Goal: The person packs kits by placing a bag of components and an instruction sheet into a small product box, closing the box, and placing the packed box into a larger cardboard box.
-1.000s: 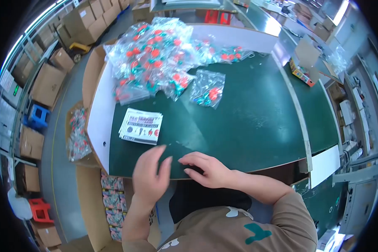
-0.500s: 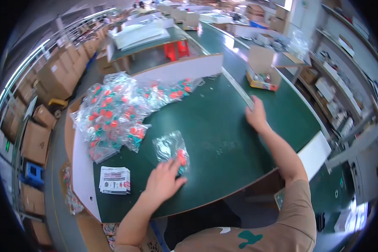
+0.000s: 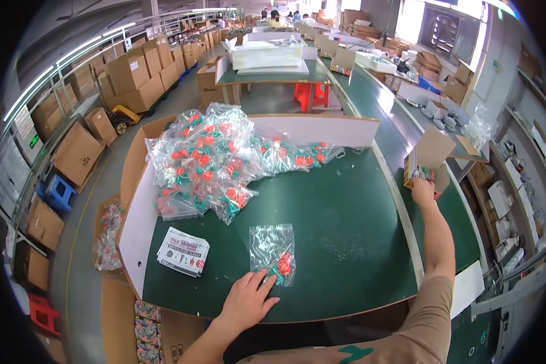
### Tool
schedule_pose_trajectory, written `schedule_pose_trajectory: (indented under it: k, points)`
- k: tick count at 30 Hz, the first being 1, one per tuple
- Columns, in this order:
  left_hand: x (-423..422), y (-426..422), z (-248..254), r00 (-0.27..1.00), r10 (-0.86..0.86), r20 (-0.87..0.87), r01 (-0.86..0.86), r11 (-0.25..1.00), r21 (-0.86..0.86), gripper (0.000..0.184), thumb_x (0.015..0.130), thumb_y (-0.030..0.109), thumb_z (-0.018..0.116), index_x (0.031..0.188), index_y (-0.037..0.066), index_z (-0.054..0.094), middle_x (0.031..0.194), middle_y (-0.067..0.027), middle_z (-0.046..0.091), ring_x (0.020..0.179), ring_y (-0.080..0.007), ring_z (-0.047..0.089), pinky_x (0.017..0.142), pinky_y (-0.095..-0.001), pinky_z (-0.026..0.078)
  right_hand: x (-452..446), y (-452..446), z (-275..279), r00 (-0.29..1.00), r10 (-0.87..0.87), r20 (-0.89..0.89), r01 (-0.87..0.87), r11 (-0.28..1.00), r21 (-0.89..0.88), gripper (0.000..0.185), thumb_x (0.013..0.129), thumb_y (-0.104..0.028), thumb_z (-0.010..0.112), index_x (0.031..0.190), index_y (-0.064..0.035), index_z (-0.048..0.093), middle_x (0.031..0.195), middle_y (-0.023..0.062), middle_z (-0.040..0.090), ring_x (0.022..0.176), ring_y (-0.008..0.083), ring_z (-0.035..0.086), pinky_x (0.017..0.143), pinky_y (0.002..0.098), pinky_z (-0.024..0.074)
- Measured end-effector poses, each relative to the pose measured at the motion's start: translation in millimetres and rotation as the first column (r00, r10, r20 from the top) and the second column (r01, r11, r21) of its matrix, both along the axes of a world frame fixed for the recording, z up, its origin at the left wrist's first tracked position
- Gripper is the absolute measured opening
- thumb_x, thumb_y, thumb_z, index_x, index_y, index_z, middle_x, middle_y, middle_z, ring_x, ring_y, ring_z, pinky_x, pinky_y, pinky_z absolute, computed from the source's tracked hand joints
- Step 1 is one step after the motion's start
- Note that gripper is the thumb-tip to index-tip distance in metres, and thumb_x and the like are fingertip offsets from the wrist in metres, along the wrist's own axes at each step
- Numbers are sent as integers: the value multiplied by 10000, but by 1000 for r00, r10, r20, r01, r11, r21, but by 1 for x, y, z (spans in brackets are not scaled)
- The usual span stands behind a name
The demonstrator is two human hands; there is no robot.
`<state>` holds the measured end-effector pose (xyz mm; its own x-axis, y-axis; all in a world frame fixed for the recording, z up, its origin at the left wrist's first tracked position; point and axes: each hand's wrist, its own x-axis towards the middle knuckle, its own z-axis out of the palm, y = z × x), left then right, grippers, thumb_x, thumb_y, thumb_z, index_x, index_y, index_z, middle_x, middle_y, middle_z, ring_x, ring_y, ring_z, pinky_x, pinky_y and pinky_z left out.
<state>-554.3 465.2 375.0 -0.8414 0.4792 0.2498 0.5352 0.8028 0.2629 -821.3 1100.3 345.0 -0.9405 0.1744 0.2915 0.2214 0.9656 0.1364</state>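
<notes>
My left hand (image 3: 249, 299) rests on the near part of a clear plastic bag (image 3: 269, 246), fingers spread. The bag lies flat on the green table, with red and teal small pieces (image 3: 284, 265) in its lower right. My right hand (image 3: 423, 190) is stretched out to an open cardboard box (image 3: 435, 145) on the green belt beyond the divider. Its fingers curl over the box's near edge, partly hidden among the small contents. To the left of my left hand lies a stack of printed leaflets (image 3: 183, 252).
A large heap of similar filled bags (image 3: 206, 161) covers the table's back left. White boards (image 3: 309, 130) edge the table, and a pale divider strip (image 3: 400, 212) separates it from the belt. A carton of bags (image 3: 109, 236) stands at the left on the floor.
My right hand has moved from the divider strip to the cardboard box. My left hand stays at the bag, now on its lower edge. The camera view has shifted.
</notes>
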Motion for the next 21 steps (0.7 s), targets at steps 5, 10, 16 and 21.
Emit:
schedule_pose_trajectory:
  k: [5,10,16,21]
  points:
    - [-32,-16,5,996,1,85,-16,984,176,457,978,273,665,1363,37,593,1347,-149,630,1138,-346,637,975,-393,533,97,-115,46,948,318,6,-317,946,-64,186,917,-196,616,964,-71,745,960,146,773,884,384,695,859,496,502]
    - [-106,-15,0,976,81,-203,-86,996,-14,457,957,179,677,1371,16,574,1291,-156,653,1101,-362,649,960,-407,538,186,-243,47,896,438,70,-434,899,-65,147,927,-193,606,941,-96,715,887,111,725,794,363,678,742,467,536]
    - [-129,-6,-14,1000,4,-20,-6,994,-112,390,954,186,674,1299,12,624,1210,-149,676,1054,-356,661,941,-426,540,241,-369,33,797,602,-49,-599,778,-191,127,917,-191,613,1018,-129,659,1038,55,676,983,281,637,953,415,484]
    - [-100,-23,16,939,132,319,-59,972,-229,258,944,174,687,1147,16,687,1074,-129,723,918,-325,668,848,-447,535,263,-402,58,644,561,-520,-762,530,-373,235,885,-68,715,1110,-105,662,1225,56,676,1104,277,620,1084,466,464]
